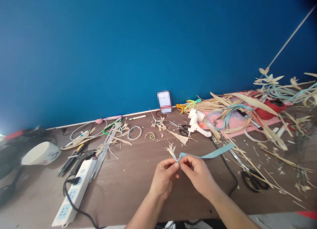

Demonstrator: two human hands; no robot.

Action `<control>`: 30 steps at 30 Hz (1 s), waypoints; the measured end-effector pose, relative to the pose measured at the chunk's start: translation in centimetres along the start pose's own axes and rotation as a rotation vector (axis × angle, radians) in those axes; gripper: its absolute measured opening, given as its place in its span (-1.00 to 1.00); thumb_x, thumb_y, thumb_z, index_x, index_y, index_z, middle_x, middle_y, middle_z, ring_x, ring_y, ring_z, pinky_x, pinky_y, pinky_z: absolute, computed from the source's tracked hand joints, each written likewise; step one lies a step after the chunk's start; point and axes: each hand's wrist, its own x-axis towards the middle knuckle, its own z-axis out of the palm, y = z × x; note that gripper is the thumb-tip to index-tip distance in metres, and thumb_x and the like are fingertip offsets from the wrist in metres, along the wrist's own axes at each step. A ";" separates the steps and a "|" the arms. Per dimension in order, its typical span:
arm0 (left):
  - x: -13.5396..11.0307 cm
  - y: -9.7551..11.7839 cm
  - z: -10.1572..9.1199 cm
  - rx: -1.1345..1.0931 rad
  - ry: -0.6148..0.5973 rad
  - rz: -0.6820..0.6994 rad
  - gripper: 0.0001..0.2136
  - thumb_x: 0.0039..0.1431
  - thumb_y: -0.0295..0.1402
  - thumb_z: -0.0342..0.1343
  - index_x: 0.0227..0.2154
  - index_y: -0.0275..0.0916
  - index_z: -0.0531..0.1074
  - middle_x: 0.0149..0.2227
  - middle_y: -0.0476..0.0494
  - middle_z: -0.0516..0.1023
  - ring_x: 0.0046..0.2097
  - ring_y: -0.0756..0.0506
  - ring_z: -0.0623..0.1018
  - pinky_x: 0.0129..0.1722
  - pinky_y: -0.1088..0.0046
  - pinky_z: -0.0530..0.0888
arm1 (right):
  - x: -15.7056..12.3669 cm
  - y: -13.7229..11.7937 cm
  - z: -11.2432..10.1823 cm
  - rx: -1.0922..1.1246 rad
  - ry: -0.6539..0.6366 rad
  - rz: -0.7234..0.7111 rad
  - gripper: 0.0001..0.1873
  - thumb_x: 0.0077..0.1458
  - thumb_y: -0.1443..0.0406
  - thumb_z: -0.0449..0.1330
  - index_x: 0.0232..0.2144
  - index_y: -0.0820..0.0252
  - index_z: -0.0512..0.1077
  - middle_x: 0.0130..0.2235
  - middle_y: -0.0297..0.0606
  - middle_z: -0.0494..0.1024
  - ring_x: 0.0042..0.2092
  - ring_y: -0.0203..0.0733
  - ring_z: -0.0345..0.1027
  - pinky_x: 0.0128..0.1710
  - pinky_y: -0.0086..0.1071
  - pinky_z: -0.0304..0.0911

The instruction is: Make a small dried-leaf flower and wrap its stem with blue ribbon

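My left hand [164, 176] and my right hand [198, 175] meet over the brown table [138, 186], fingertips pinched together. Between them they pinch a small pale straw piece with a frayed tip [171, 150] joined to a long light-blue strip [210, 153]. The strip runs from my fingertips up and to the right, ending above a black cable [229, 171]. Both hands are closed on this piece, just above the tabletop.
A white glue gun [196, 124] lies behind the hands, scissors [254, 181] to the right, a white power strip [74, 192] at the front left. Dried leaf strips [260, 106] and a red bowl [272, 108] crowd the right side; a white bowl [41, 153] sits far left.
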 end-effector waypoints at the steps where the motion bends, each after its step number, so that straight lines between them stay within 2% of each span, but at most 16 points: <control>1: 0.0 0.0 0.0 0.014 -0.008 0.013 -0.85 -0.29 -0.43 0.31 -0.55 -0.33 0.52 -0.52 -0.05 0.48 -0.52 0.08 0.40 -0.63 0.66 0.29 | 0.0 -0.1 -0.1 0.036 -0.018 0.016 -0.84 0.02 0.34 0.07 -0.56 0.20 0.36 -0.55 -0.38 0.42 -0.47 -0.29 0.26 -0.44 -0.45 0.16; 6: -0.2 0.2 0.1 0.058 -0.006 0.048 -0.85 -0.30 -0.42 0.30 -0.58 -0.34 0.49 -0.54 -0.04 0.47 -0.55 0.08 0.40 -0.64 0.64 0.27 | 0.3 -0.2 0.0 0.276 -0.075 0.137 -0.83 -0.03 0.28 0.14 -0.59 0.23 0.34 -0.60 -0.42 0.34 -0.51 -0.34 0.18 -0.49 -0.47 0.10; 11: -0.2 0.7 0.2 0.077 -0.062 -0.010 -0.82 -0.29 -0.37 0.30 -0.58 -0.35 0.46 -0.55 -0.06 0.46 -0.57 0.04 0.43 -0.69 0.65 0.19 | 0.5 0.0 0.0 0.509 -0.109 0.207 -0.79 -0.12 0.25 0.23 -0.63 0.25 0.32 -0.62 -0.44 0.30 -0.53 -0.37 0.14 -0.47 -0.47 0.07; 15: -0.3 1.1 0.0 0.113 -0.115 -0.059 -0.82 -0.25 -0.35 0.28 -0.57 -0.36 0.45 -0.59 -0.05 0.43 -0.58 0.03 0.43 -0.72 0.66 0.13 | 0.5 0.5 0.0 0.685 -0.197 0.251 -0.81 -0.14 0.26 0.25 -0.60 0.26 0.35 -0.62 -0.43 0.30 -0.54 -0.39 0.13 -0.48 -0.47 0.04; 17: -0.2 1.1 -0.1 0.113 -0.100 -0.043 -0.81 -0.25 -0.35 0.28 -0.59 -0.36 0.44 -0.60 -0.03 0.41 -0.60 0.06 0.41 -0.72 0.66 0.13 | 0.6 0.7 0.0 0.722 -0.231 0.276 -0.81 -0.15 0.26 0.25 -0.60 0.26 0.34 -0.62 -0.44 0.30 -0.55 -0.40 0.13 -0.50 -0.48 0.04; 20: 0.0 0.7 -0.1 0.088 -0.015 0.015 -0.81 -0.24 -0.35 0.28 -0.63 -0.35 0.41 -0.60 0.01 0.37 -0.61 0.12 0.34 -0.70 0.66 0.16 | 0.7 0.7 0.2 0.584 -0.174 0.240 -0.84 -0.11 0.27 0.21 -0.59 0.25 0.35 -0.60 -0.42 0.33 -0.53 -0.38 0.18 -0.46 -0.46 0.10; 24: 0.2 0.4 -0.3 0.059 0.095 0.040 -0.81 -0.22 -0.33 0.27 -0.61 -0.33 0.41 -0.59 0.04 0.33 -0.57 0.14 0.29 -0.67 0.68 0.20 | 0.5 0.7 0.6 0.145 -0.020 0.112 -0.94 -0.08 0.32 0.16 -0.52 0.21 0.37 -0.53 -0.38 0.40 -0.47 -0.30 0.25 -0.44 -0.44 0.15; 27: 0.3 0.2 -0.4 0.065 0.134 0.043 -0.81 -0.21 -0.33 0.27 -0.60 -0.33 0.41 -0.59 0.05 0.31 -0.56 0.13 0.28 -0.66 0.69 0.21 | 0.0 1.0 0.9 -0.117 0.060 0.007 -0.93 -0.02 0.35 0.10 -0.50 0.19 0.37 -0.51 -0.36 0.42 -0.45 -0.27 0.28 -0.42 -0.42 0.16; 30: 0.4 -0.1 -0.6 0.071 0.155 0.048 -0.81 -0.19 -0.31 0.25 -0.57 -0.33 0.41 -0.59 0.05 0.31 -0.55 0.12 0.29 -0.66 0.68 0.22 | -0.5 1.1 1.1 -0.283 0.112 -0.119 -0.92 0.00 0.38 0.07 -0.44 0.17 0.36 -0.43 -0.33 0.44 -0.39 -0.25 0.30 -0.36 -0.40 0.15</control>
